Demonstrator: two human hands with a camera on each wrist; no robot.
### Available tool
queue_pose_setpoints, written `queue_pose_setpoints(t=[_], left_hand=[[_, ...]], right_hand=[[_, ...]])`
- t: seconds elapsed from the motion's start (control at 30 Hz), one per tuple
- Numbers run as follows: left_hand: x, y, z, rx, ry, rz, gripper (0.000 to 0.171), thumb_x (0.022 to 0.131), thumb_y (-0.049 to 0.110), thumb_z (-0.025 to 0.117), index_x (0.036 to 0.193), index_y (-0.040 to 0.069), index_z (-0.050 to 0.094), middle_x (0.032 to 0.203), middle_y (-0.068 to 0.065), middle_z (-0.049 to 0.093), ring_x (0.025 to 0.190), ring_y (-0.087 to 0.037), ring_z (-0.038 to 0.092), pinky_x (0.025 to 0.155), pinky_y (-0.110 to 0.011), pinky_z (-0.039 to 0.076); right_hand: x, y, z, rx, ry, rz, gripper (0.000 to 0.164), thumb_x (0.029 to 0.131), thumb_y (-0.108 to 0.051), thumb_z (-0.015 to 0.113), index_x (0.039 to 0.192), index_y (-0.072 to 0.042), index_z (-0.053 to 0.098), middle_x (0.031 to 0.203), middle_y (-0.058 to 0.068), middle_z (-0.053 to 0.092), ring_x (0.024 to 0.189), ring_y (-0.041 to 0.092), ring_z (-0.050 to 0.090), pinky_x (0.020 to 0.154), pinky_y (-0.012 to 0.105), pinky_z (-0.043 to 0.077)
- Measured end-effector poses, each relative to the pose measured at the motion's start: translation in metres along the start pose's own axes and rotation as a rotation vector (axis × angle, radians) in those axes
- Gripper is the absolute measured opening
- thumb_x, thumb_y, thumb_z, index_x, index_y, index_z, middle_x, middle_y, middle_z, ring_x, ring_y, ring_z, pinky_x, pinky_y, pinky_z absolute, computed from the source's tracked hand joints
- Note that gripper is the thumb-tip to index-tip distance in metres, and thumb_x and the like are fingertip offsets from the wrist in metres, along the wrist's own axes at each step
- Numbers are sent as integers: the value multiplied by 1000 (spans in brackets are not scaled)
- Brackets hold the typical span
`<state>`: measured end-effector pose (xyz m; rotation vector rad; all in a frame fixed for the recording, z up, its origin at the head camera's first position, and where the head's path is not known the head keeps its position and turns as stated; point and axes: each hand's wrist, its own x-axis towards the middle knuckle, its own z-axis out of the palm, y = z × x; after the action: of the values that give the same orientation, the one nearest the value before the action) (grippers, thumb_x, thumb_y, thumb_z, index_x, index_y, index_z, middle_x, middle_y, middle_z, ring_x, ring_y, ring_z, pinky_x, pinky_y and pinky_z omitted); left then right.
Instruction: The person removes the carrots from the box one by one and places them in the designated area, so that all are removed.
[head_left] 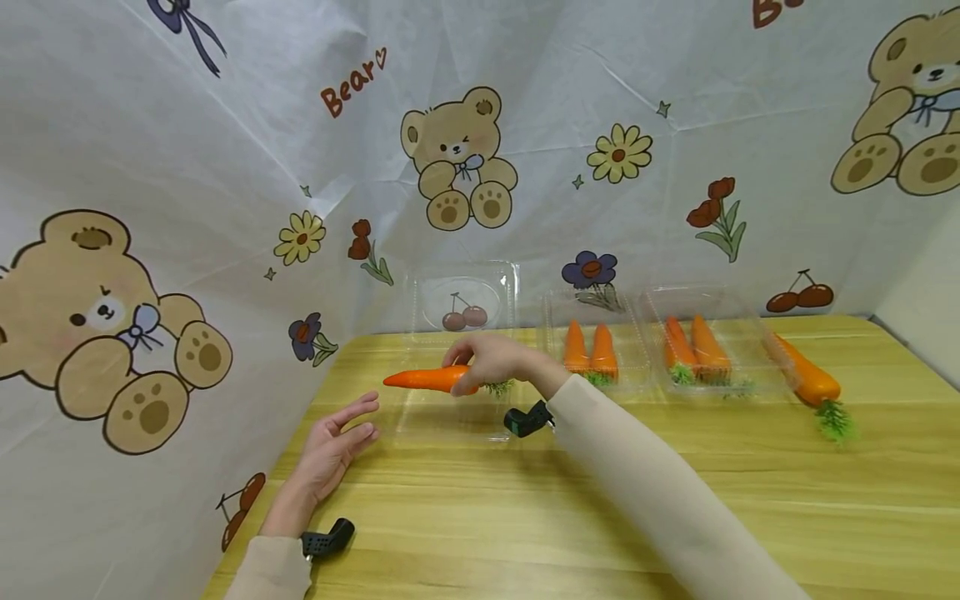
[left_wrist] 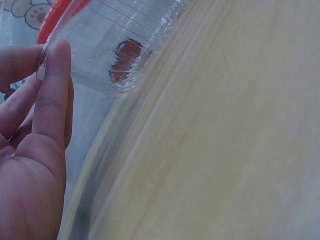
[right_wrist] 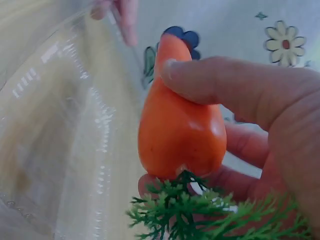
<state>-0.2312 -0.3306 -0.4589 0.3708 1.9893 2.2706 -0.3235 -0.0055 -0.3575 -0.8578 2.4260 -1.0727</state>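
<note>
My right hand [head_left: 491, 358] holds a toy carrot [head_left: 420, 380] by its thick end, tip pointing left, above a clear plastic box [head_left: 442, 427] with its lid raised at the back. In the right wrist view, thumb and fingers lie around the orange body [right_wrist: 182, 130], and the green leafy top [right_wrist: 185, 205] hangs free. At the box's left side is my left hand [head_left: 333, 454]. The left wrist view shows its thumb and fingers [left_wrist: 52, 95] pinching the edge of the clear plastic [left_wrist: 100, 45].
Two more clear boxes, a middle one [head_left: 633, 354] and a right one [head_left: 750, 333], each hold two carrots. Another carrot [head_left: 813, 383] with a green top lies at the far right. A bear-print sheet [head_left: 540, 108] hangs behind and left of the wooden table [head_left: 600, 517].
</note>
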Motion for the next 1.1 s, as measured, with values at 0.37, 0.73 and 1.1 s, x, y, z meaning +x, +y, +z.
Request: queue_pose_setpoints(t=[0.37, 0.73, 1.1], left_hand=[[-2, 2, 2, 0, 12, -2, 45, 101, -6, 57, 143, -18, 45, 157, 0, 45, 139, -12, 50, 96, -25, 60], [-2, 2, 2, -10, 10, -2, 44, 101, -6, 57, 143, -15, 49, 153, 4, 48, 138, -17, 54, 95, -25, 60], [-1, 0, 1, -8, -7, 14, 43, 102, -7, 55, 143, -15, 49, 155, 3, 47, 139, -10, 50, 96, -25, 60]], right_hand=[[-32, -9, -11, 126, 110, 37, 33, 83, -20, 84, 112, -10, 72, 102, 9, 73, 83, 20, 69, 72, 28, 60], [-65, -15, -18, 95, 197, 75, 34, 85, -27, 83, 114, -14, 72, 104, 7, 71, 85, 20, 67, 72, 29, 59], [-94, -3, -28, 39, 242, 103, 33, 84, -33, 83, 111, -19, 71, 100, 3, 71, 79, 18, 67, 69, 30, 54]])
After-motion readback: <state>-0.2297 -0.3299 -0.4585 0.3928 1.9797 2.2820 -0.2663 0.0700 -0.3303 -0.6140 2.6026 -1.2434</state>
